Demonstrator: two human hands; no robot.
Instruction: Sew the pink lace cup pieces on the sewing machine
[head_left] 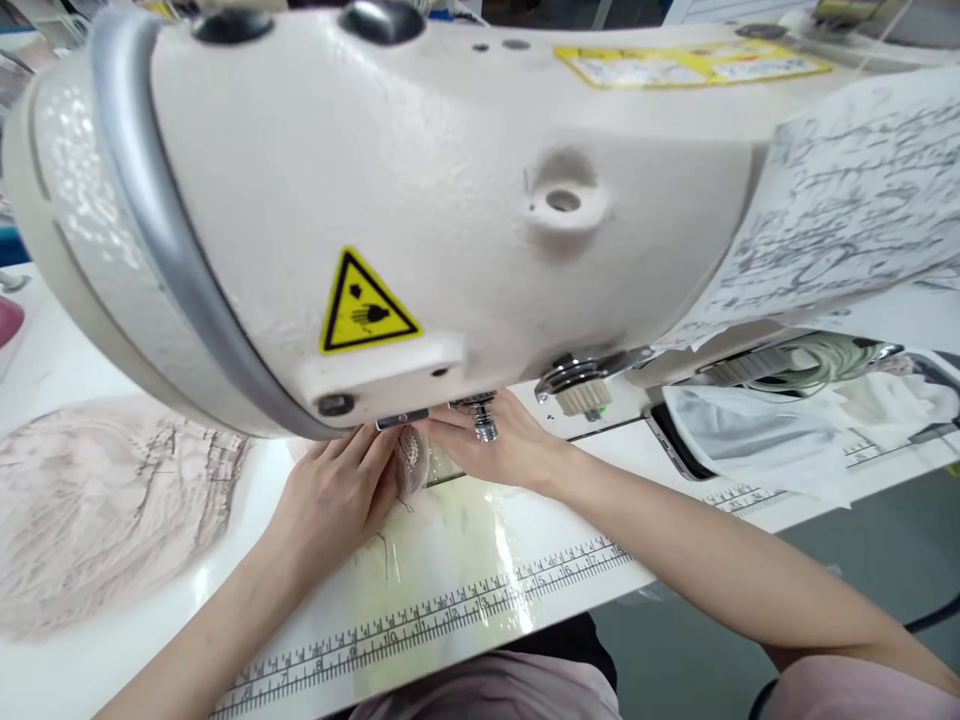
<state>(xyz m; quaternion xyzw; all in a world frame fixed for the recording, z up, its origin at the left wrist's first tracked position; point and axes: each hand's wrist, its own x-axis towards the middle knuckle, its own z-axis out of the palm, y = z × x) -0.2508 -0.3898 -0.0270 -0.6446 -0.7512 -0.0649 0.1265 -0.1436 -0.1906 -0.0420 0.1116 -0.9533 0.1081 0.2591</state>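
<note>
A white sewing machine point(450, 220) fills the upper view, its head over both hands. My left hand point(341, 490) is on the table left of the needle area, fingers bent and closed on the edge of a small piece of sheer lace fabric point(411, 465). The machine head covers some of its fingertips. On the other side of that fabric lies my right hand point(502, 445), pointing left beneath the machine. Its fingertips are hidden behind the machine's metal parts, so its grip does not show. Loose threads point(384, 550) hang near the fabric.
A pile of pale pink sheer fabric point(112, 510) lies at left. A printed ruler point(450, 612) runs along the table's front edge. At right are a phone point(679, 440), white cloth point(757, 430), a coil of pale cord point(814, 360) and a handwritten paper point(847, 210) on the machine.
</note>
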